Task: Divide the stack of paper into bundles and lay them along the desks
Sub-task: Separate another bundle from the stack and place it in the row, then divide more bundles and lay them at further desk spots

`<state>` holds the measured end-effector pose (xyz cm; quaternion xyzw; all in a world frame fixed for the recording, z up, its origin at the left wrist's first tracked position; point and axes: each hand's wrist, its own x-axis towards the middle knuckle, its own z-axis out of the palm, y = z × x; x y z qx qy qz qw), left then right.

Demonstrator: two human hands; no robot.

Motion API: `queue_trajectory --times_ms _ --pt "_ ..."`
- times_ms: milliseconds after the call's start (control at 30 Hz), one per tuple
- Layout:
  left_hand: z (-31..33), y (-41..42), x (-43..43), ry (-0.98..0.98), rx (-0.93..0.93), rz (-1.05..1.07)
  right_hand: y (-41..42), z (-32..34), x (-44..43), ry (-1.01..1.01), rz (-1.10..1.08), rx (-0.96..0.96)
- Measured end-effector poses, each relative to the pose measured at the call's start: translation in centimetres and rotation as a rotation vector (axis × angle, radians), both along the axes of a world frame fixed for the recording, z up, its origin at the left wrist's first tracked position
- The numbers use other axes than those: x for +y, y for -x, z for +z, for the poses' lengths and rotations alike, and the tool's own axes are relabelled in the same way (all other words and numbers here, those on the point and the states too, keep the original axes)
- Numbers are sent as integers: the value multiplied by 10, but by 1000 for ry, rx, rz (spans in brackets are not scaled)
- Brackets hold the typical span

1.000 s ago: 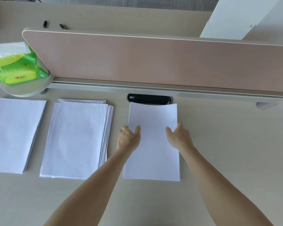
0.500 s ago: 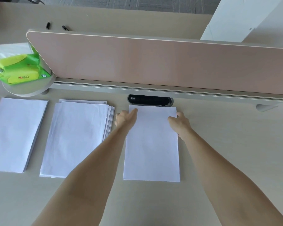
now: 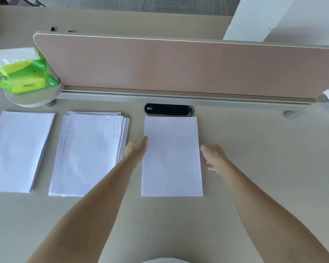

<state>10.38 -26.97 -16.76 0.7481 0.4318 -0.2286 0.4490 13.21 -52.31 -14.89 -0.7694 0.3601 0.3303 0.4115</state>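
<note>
Three lots of white paper lie in a row on the desk [image 3: 254, 168], across the middle of the frame. The right bundle [image 3: 171, 158] is in the centre, squared and flat, its far edge just below the black cable port [image 3: 168, 110]. The left hand [image 3: 136, 150] stands edge-on at the left side of this bundle, fingers [image 3: 143, 140] straight and together, the tips touching the paper's edge or just over it. The right hand [image 3: 214, 156] is at the right side of the same bundle, open and loosely curled; it holds nothing, and I cannot tell if it touches the paper. The middle bundle [image 3: 89, 152] is fanned and uneven, near the left forearm. The left bundle [image 3: 19, 149] is neat. A green tissue pack [image 3: 23, 74] sits at upper left, beside the pink divider [image 3: 179, 67].
</note>
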Motion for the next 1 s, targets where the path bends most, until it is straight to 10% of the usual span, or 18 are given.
queue_trajectory --times_ms 667,1000 --pt "27 81 -3 -15 -58 17 49 8 32 166 443 -235" --pt "55 127 114 -214 -181 68 76 36 168 -331 415 -245"
